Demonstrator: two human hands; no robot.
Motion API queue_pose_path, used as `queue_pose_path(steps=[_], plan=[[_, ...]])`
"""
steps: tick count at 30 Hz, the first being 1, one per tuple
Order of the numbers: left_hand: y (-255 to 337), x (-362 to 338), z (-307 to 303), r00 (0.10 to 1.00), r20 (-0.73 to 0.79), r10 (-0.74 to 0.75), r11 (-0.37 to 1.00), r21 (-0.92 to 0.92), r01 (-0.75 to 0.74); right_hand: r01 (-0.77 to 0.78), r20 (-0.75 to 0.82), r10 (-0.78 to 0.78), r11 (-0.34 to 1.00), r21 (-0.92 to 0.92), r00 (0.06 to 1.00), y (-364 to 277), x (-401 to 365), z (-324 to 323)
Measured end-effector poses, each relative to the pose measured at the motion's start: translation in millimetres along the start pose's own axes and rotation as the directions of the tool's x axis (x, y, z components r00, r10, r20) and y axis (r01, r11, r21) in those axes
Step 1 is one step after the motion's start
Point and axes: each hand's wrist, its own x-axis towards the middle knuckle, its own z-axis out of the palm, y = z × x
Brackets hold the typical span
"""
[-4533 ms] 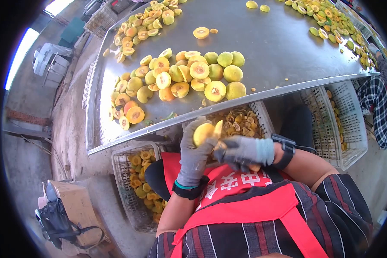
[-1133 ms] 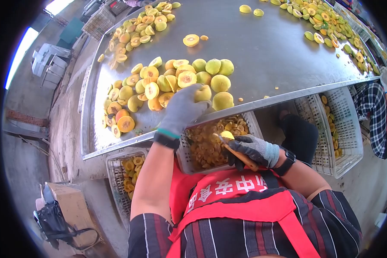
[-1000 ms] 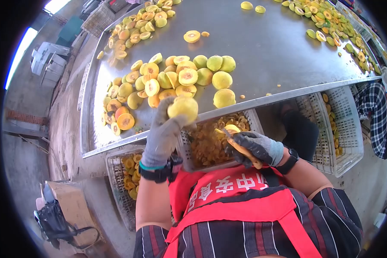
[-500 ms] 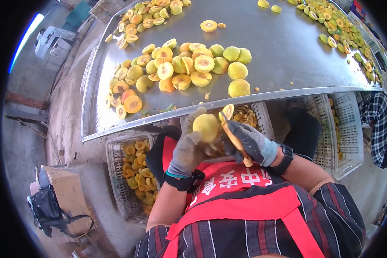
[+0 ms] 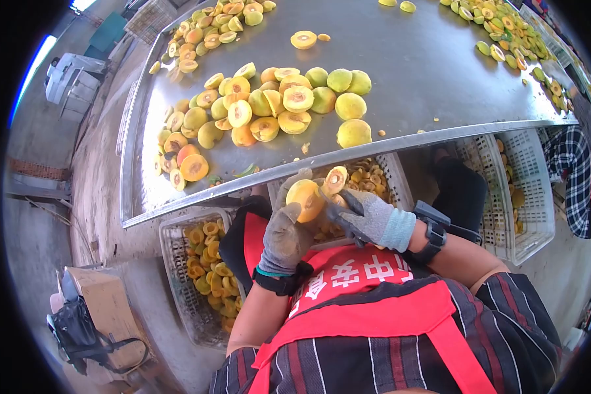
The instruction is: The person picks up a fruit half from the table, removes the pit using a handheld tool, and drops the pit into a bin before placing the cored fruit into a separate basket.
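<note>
My left hand (image 5: 287, 233), in a grey glove, is closed around a yellow peach (image 5: 305, 199) above a crate under the table edge. Close against it, my right hand (image 5: 369, 220), also gloved, has its fingers curled over a wooden-handled tool. Most of that tool is hidden now, and its working end is out of sight. A cut peach piece (image 5: 335, 180) with its inner face showing sits at the right fingertips, touching or nearly touching the held peach. Whole and halved peaches (image 5: 264, 129) lie piled on the metal table (image 5: 414, 85) just beyond.
The table's raised rim (image 5: 400, 141) runs just past my hands. Below are a crate of peach halves (image 5: 210, 262) at left, another crate (image 5: 391, 174) under my hands and white crates (image 5: 532, 190) at right. A co-worker's checked sleeve (image 5: 568, 174) shows at far right.
The left-hand peach has turned from its smooth yellow side to a more orange side. My right hand has rotated, largely hiding the wooden handle. The camera view has shifted slightly.
</note>
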Motion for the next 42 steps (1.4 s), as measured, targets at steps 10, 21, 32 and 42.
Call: queue_pose_path(steps=[10,21,32,42], plan=[[3.6,-0.9,-4.6,0.994,0.078,0.075,0.997,0.026,-0.077,-0.144,0.072,0.134,0.978,0.154,0.988,-0.4,-1.8,-12.3],[3.5,-6.9,-4.9,0.992,0.127,0.026,0.938,0.34,-0.068,-0.207,0.162,0.173,0.952,0.226,0.971,6.9,-2.3,-18.2],[8.5,-20.6,-2.3,0.96,0.274,0.051,0.767,0.605,-0.213,-0.228,0.24,0.168,0.941,0.251,0.956,14.4,0.5,-12.0],[11.4,-14.8,-5.7,0.97,0.231,-0.076,0.796,0.599,-0.081,-0.199,0.189,0.149,0.94,0.278,0.971,17.0,-3.4,-9.0]])
